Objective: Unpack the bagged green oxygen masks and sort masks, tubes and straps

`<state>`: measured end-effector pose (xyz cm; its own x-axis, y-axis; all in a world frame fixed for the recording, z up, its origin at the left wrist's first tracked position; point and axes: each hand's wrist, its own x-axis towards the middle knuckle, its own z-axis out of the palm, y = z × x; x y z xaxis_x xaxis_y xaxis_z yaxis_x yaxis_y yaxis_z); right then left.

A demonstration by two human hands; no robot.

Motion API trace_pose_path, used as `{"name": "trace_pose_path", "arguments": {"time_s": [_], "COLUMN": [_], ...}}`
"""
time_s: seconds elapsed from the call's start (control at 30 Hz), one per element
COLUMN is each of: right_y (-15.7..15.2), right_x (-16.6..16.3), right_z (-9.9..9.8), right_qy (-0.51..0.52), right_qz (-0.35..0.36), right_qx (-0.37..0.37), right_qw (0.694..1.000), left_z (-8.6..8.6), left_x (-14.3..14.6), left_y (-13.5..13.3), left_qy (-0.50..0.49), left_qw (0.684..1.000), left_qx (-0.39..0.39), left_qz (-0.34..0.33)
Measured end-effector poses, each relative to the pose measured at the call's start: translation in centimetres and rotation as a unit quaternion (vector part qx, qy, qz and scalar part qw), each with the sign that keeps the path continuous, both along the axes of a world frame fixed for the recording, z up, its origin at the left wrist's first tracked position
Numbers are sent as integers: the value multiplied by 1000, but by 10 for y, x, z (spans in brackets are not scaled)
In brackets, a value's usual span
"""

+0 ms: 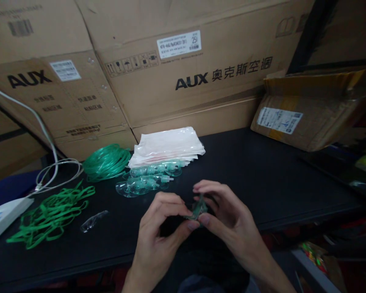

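Both hands meet over the front edge of the black table (pixel 277 179). My left hand (pixel 161 228) and my right hand (pixel 228 215) pinch a small green translucent plastic part (pixel 199 208) between their fingertips. The part is partly hidden by the fingers. Just beyond the hands lie two rows of clear green masks (pixel 146 181). Behind the masks sits a stack of white plastic bags (pixel 167 146).
A coil of green tubing (pixel 107 162) and a heap of green elastic bands (pixel 53 213) lie at the left, with a clear plastic piece (pixel 93 221), a white cable (pixel 53 171) and a white power strip (pixel 3 213). AUX cartons (pixel 183 69) stand behind; an open carton (pixel 308 110) sits right.
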<state>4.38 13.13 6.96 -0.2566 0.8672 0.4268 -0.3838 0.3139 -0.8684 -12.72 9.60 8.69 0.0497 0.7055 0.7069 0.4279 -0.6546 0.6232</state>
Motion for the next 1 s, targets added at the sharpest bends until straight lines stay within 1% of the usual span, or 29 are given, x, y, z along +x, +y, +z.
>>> {"name": "trace_pose_path", "arguments": {"time_s": [0.07, 0.1, 0.13, 0.17, 0.23, 0.3, 0.43, 0.53, 0.6, 0.63, 0.7, 0.77, 0.8, 0.9, 1.0], "right_y": [-2, -3, -5, -6, -8, -9, -8, -6, -5, -5, -6, -8, -8, -9, -9], "right_x": [-6, -9, -11, -13, -14, -13, -9, -8, -7, -7, -7, -6, -5, -6, -10], "right_z": [-5, -7, -9, -10, -11, -11, -9, -6, -3, -2, 0, 1, 1, -1, -6], "right_qy": [-3, -20, -47, -79, -133, -161, -180, -178, -172, -169, -166, -167, -167, -158, -156], "right_qz": [-106, -145, -169, -178, -174, -167, -141, -106, -92, -90, -91, -89, -85, -86, -139], "right_qx": [37, 64, 97, 132, 185, 199, 167, 138, 119, 112, 106, 117, 127, 167, 199], "right_qw": [994, 987, 980, 972, 958, 952, 959, 969, 973, 975, 976, 975, 974, 969, 957], "left_z": [-2, -3, -4, -4, -3, -1, 5, 4, 1, -1, -4, -6, -6, -4, -3], "left_x": [0, 0, 0, 0, 1, 2, 5, 5, 5, 5, 4, 4, 4, 4, 6], "left_y": [1, 1, 0, 0, -1, -3, -4, -4, -4, -4, -4, -3, -2, 0, -1], "left_qy": [-9, -11, -9, -4, 16, 42, 67, 61, 49, 40, 20, 17, 27, 68, 85], "left_qw": [999, 997, 996, 995, 995, 996, 997, 997, 997, 996, 992, 986, 985, 988, 987], "left_qx": [29, 33, 32, 27, 15, 3, -23, -36, -33, -23, 1, 11, 6, 5, 27], "left_qz": [44, 65, 82, 92, 94, 80, 42, 38, 53, 71, 125, 168, 171, 139, 134]}}
